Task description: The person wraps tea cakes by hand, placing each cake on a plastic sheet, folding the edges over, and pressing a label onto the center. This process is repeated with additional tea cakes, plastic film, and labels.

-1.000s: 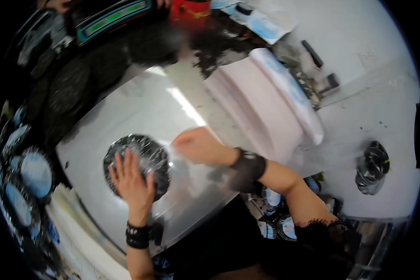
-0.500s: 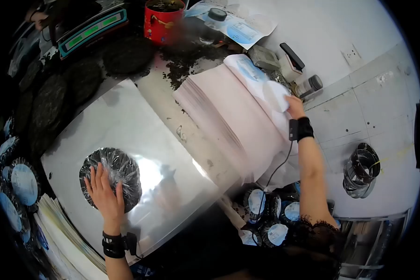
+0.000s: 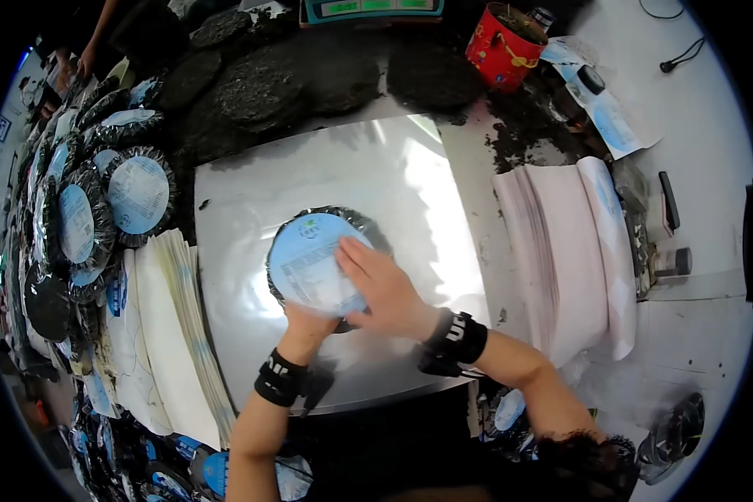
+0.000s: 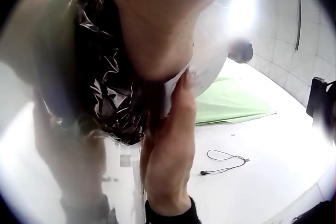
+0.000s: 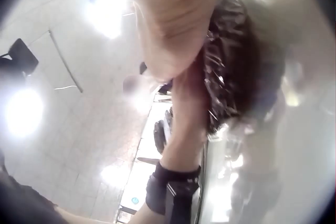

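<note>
A round dark cake wrapped in clear film [image 3: 366, 224] lies on a shiny metal sheet [image 3: 234, 188] in front of me. On its top is a round blue printed label [image 3: 305, 263], covering most of it. My right hand [image 3: 386, 291] rests on the label's right side with its fingers straight. At the cake's near edge is my left hand [image 3: 308, 326], its fingers hidden under the label and behind the right hand. Both wrist views show the crinkled film side of the cake [image 4: 113, 92], with a hand close on either side.
Wrapped, labelled cakes [image 3: 140, 194] are piled at the left beside a paper stack [image 3: 167, 326]. Bare dark discs [image 3: 259, 88] lie along the back, near a scale [image 3: 372, 8] and a red bucket [image 3: 506, 50]. At the right lies a stack of pinkish sheets [image 3: 569, 251].
The right hand has brought a round label from the stack at the right onto the wrapped cake. The left hand has slid from the cake's top towards its near edge. The head view has turned left.
</note>
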Available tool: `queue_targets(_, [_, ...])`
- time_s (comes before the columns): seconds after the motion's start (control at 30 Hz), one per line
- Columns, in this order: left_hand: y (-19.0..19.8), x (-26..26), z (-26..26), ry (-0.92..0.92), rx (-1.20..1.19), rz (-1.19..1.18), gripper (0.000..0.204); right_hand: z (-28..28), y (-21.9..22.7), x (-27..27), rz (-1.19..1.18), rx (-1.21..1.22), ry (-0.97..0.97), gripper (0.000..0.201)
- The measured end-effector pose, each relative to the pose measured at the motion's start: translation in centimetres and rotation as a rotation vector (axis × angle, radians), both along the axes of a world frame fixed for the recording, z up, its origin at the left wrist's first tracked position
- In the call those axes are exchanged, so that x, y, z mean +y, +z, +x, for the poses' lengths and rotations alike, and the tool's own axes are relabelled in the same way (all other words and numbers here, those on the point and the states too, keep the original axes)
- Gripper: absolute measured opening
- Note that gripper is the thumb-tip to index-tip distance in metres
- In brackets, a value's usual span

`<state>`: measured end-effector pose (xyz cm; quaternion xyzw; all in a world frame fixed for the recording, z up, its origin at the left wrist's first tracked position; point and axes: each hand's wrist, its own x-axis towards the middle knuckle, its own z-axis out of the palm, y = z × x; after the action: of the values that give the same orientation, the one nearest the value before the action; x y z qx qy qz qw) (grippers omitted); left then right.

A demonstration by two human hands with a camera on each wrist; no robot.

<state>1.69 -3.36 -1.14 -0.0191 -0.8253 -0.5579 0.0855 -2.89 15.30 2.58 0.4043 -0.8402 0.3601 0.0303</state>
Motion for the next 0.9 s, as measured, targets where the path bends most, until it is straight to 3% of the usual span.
queue_targets(0.1, [-0.7,-0.1,-0.4,-0.064,-0.055,0.148,0.052,-0.1,2.2,1.4,0.131,-0.173,0.071,0.095])
queue_targets(0.17, [0.5,0.2,0.0,-0.143,-0.148,0.283,0.053,-2.5,2.4,-1.0,-0.542,-0.769,0.052,0.093])
queue_targets(0.2, [0.9,0.1,-0.3,-0.13,-0.093,-0.003,0.051,-3.5,2.4,-2.3,-0.897,-1.038,0.041,0.092])
queue_targets(0.27, [1.9,-0.3,-0.7,-0.089,0.032,-0.573,0.048,-2.9,1.1,-4.1,-0.617,-0.709,0.042,0.089])
queue_targets(0.3, [2.4,-0.4,-1.0,0.007,-0.171,-0.153,0.053,-3.0,0.1,-4.9,-0.47,-0.539,0.045,0.087])
queue_targets(0.4, [2.0,-2.8,-0.4,0.017,0.126,0.791,0.066,-2.4,-0.9,-6.6,-0.002,-0.063,0.064,0.084])
queue_targets(0.43, [1.8,-2.9,0.1,0.136,0.22,0.683,0.063,-1.4,-0.8,-6.9,0.175,0.066,0.147,0.083])
queue_targets(0.47, [2.3,-3.6,0.7,0.226,0.185,0.389,0.062,-1.5,-0.3,-7.4,0.193,0.088,0.139,0.084])
queue_targets(0.53, [3.8,-5.9,2.1,0.37,0.082,-0.201,0.06,-0.7,-0.5,-7.9,0.235,0.106,0.113,0.085])
queue_targets(0.57, [1.6,-7.0,2.9,0.359,-0.063,-0.416,0.054,0.6,-0.9,-7.9,0.265,0.062,0.108,0.085])
queue_targets(0.67, [0.1,-6.3,2.0,0.294,-0.102,-0.536,0.046,-0.6,0.0,-8.1,0.343,0.089,0.105,0.086])
queue_targets(0.7, [0.1,-6.4,1.8,0.321,-0.045,-0.475,0.038,-0.6,0.5,-8.0,0.258,0.089,0.075,0.085])
queue_targets(0.8, [3.5,-7.7,2.7,0.256,-0.364,0.253,0.039,-3.4,0.0,-4.6,-0.491,-0.563,-0.132,0.082])
queue_targets(0.87, [4.5,-9.0,3.3,0.245,-0.524,0.463,0.041,-10.4,0.7,-1.6,-0.247,0.041,-0.435,0.087])
queue_targets(0.9, [4.9,-9.5,3.4,0.237,-0.575,0.577,0.041,-14.7,1.7,-0.3,-0.003,0.308,-0.459,0.089])
